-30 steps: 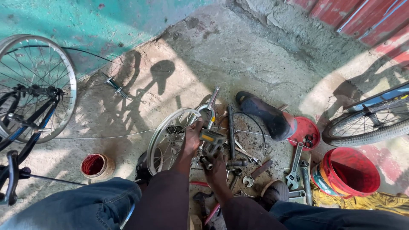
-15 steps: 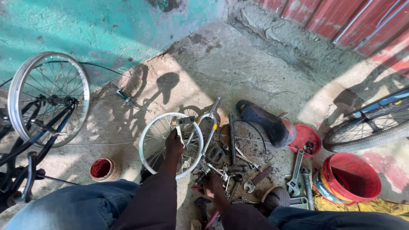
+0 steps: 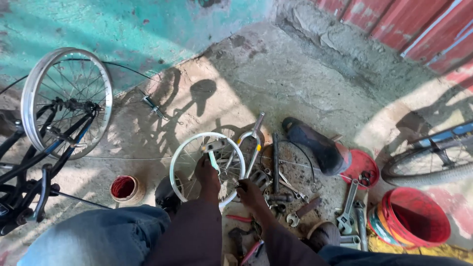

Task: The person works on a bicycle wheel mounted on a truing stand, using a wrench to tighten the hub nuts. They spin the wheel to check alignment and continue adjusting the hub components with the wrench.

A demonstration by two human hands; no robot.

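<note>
A small white spoked wheel (image 3: pixel 178 162) lies flat on the concrete in front of my knees. My left hand (image 3: pixel 207 173) rests over its middle, closed on a pale-handled tool (image 3: pixel 213 158) that points away from me toward the hub. My right hand (image 3: pixel 250 192) is at the wheel's right edge with its fingers curled on the rim. A silver bicycle fork (image 3: pixel 254 140) lies across the wheel's far right side. Both forearms wear dark sleeves and hide the wheel's near part.
An upturned bicycle with a large silver wheel (image 3: pixel 34 93) stands at left. A red tin (image 3: pixel 123 188) sits near my left knee. To the right are a black shoe (image 3: pixel 315 145), a red lid (image 3: pixel 362 165), several spanners (image 3: pixel 347 207), a red bucket (image 3: pixel 414 219) and another bicycle's tyre (image 3: pixel 433 172).
Both hands have come off the fork's crown. The left hand moved left onto the wheel's middle, the right hand drew back to the rim. The view has tilted up slightly.
</note>
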